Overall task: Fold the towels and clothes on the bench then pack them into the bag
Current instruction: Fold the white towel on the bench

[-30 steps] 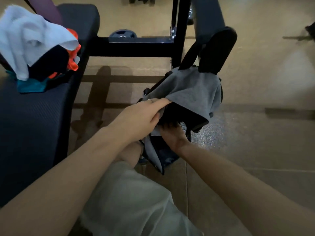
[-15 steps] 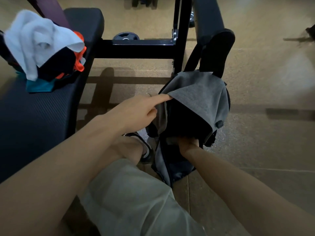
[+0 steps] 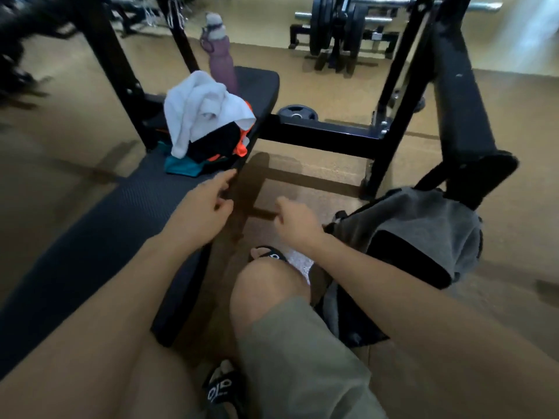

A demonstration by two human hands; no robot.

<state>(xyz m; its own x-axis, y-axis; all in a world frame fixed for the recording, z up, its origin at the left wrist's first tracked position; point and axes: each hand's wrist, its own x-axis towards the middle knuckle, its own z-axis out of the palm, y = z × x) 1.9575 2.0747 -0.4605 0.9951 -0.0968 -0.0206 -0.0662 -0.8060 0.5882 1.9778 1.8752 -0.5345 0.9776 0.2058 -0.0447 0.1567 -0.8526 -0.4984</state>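
Note:
A heap of laundry lies on the black bench [image 3: 90, 237]: a white towel [image 3: 199, 110] on top, black cloth [image 3: 216, 140], orange cloth [image 3: 243, 148] and teal cloth [image 3: 181, 167] beneath. The grey bag [image 3: 423, 234] stands on the floor to the right, its mouth gaping dark. My left hand [image 3: 205, 204] hovers over the bench's edge just short of the heap, fingers apart, empty. My right hand [image 3: 295, 222] floats over the floor between bench and bag, fingers loosely curled, holding nothing.
A purple water bottle [image 3: 220, 58] stands on the bench behind the heap. Black rack uprights [image 3: 402, 95] and a crossbar [image 3: 320, 134] rise beyond the bag. A weight plate [image 3: 298, 113] lies on the floor. My knee [image 3: 269, 285] and sandals [image 3: 222, 388] are below.
Both hands have let go of the bag and left it, moving left toward the bench. The camera has tilted up, showing the heap, bottle and rack.

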